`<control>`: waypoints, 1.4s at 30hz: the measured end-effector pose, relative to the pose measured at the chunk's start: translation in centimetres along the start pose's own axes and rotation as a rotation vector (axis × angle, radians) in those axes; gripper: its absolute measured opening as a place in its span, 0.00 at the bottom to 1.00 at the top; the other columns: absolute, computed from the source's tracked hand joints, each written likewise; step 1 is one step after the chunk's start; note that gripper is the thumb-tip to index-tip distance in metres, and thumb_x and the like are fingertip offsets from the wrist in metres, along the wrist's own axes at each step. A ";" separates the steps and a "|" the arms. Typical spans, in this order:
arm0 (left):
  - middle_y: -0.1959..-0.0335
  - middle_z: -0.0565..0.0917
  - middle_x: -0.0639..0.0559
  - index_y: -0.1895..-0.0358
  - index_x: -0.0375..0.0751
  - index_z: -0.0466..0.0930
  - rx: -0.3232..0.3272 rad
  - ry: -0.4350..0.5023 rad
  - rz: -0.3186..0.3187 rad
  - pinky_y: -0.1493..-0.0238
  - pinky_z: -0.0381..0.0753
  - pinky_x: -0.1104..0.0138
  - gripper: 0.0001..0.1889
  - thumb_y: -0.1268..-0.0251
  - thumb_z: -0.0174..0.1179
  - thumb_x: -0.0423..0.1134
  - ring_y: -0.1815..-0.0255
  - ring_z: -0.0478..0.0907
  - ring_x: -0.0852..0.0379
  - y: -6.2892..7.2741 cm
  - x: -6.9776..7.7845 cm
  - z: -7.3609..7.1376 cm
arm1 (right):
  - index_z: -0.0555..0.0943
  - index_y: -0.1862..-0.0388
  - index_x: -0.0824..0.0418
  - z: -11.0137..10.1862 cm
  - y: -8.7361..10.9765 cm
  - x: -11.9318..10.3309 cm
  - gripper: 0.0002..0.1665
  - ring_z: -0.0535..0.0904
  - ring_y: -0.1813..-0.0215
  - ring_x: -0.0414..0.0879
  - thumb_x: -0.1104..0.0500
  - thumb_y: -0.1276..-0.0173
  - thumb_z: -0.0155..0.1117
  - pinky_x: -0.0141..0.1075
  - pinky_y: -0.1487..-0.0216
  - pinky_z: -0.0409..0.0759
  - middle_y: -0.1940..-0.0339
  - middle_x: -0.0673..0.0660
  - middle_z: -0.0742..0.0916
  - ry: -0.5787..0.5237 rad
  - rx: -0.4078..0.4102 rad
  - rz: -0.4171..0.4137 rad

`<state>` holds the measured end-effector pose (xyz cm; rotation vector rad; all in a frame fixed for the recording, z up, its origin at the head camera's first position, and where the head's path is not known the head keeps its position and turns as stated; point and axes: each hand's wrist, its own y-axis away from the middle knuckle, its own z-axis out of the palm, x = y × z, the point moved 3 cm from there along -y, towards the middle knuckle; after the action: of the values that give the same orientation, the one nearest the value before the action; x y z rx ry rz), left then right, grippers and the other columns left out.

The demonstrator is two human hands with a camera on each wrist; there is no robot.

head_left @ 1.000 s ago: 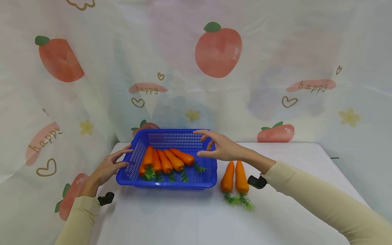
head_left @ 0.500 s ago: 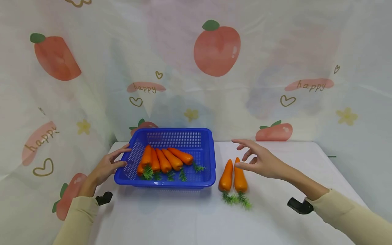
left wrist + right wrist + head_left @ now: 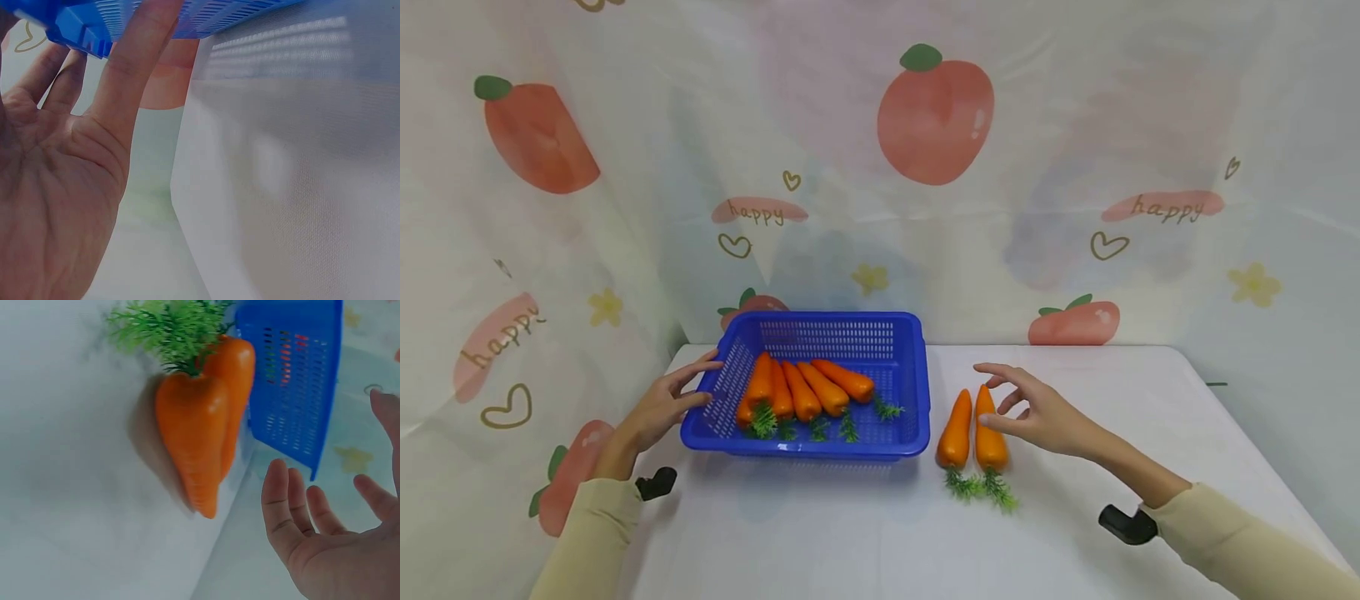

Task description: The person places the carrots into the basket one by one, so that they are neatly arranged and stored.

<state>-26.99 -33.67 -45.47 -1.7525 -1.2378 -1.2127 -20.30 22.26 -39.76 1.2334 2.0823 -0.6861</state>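
A blue plastic basket [image 3: 805, 450] stands at the back left, with several orange carrots [image 3: 823, 390] with green tops lying inside. At its left end, my left hand [image 3: 658, 410] touches the rim with spread, fairly straight fingers; the left wrist view shows the thumb [image 3: 128, 69] against the basket's underside. Two more carrots lie side by side on the table, a left carrot [image 3: 955, 433] and a right carrot [image 3: 991, 446], tips pointing away from me. My right hand [image 3: 1041, 412] hovers over the right carrot's tip, thumb and fingers apart and holding nothing.
A white-covered table [image 3: 820, 533] carries everything. A fruit-printed cloth backdrop [image 3: 1000, 275] rises right behind the basket and along the left side. Black camera mounts [image 3: 1127, 525] stick out from both wrists.
My right hand has moved from over the basket's right side out to the right, then lowered toward the right carrot. My left hand has stayed at the basket's left rim.
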 end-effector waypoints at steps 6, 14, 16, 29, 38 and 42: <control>0.15 0.49 0.48 0.23 0.40 0.64 0.001 0.000 0.013 0.46 0.83 0.40 0.30 0.25 0.59 0.37 0.22 0.53 0.25 -0.1 0.4 0.0 | 0.69 0.25 0.55 0.9 -0.5 2.6 0.41 0.83 0.54 0.51 0.49 0.33 0.74 0.36 0.62 0.86 0.38 0.69 0.78 0.021 0.021 0.071; 0.14 0.48 0.48 0.22 0.40 0.64 -0.012 0.010 0.013 0.47 0.85 0.47 0.30 0.24 0.58 0.37 0.22 0.52 0.25 -0.4 0.2 -0.2 | 0.68 0.24 0.58 2.4 -1.0 5.7 0.44 0.81 0.61 0.51 0.48 0.34 0.75 0.37 0.68 0.86 0.36 0.73 0.73 0.007 0.006 0.209; 0.14 0.48 0.49 0.22 0.41 0.64 -0.011 0.019 0.008 0.47 0.86 0.50 0.30 0.24 0.58 0.37 0.21 0.52 0.26 -0.4 0.1 -0.2 | 0.68 0.24 0.59 2.7 -1.1 6.0 0.44 0.80 0.64 0.51 0.48 0.35 0.76 0.38 0.70 0.86 0.37 0.74 0.72 -0.005 -0.003 0.227; 0.14 0.48 0.48 0.23 0.39 0.64 -0.008 0.029 0.011 0.49 0.87 0.51 0.30 0.25 0.59 0.37 0.21 0.51 0.25 -0.1 0.3 -0.1 | 0.70 0.26 0.62 3.3 -1.1 6.5 0.43 0.77 0.67 0.49 0.48 0.35 0.75 0.39 0.72 0.83 0.46 0.69 0.78 0.018 -0.049 0.277; 0.14 0.48 0.48 0.22 0.39 0.64 -0.002 0.016 0.002 0.48 0.86 0.48 0.31 0.25 0.59 0.38 0.21 0.52 0.25 -0.2 0.0 0.0 | 0.72 0.28 0.63 3.6 -1.3 6.1 0.40 0.77 0.67 0.49 0.48 0.34 0.75 0.39 0.68 0.82 0.53 0.64 0.81 0.038 -0.088 0.323; 0.15 0.48 0.47 0.23 0.39 0.64 -0.002 0.010 0.000 0.47 0.85 0.47 0.31 0.25 0.59 0.38 0.21 0.52 0.25 0.0 0.3 0.1 | 0.72 0.28 0.62 3.8 -1.3 6.2 0.41 0.77 0.65 0.49 0.47 0.35 0.75 0.39 0.67 0.81 0.54 0.63 0.81 0.056 -0.094 0.339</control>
<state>-26.96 -33.51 -45.20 -1.7464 -1.2310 -1.2213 -22.85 22.67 -46.68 1.5171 1.8602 -0.3980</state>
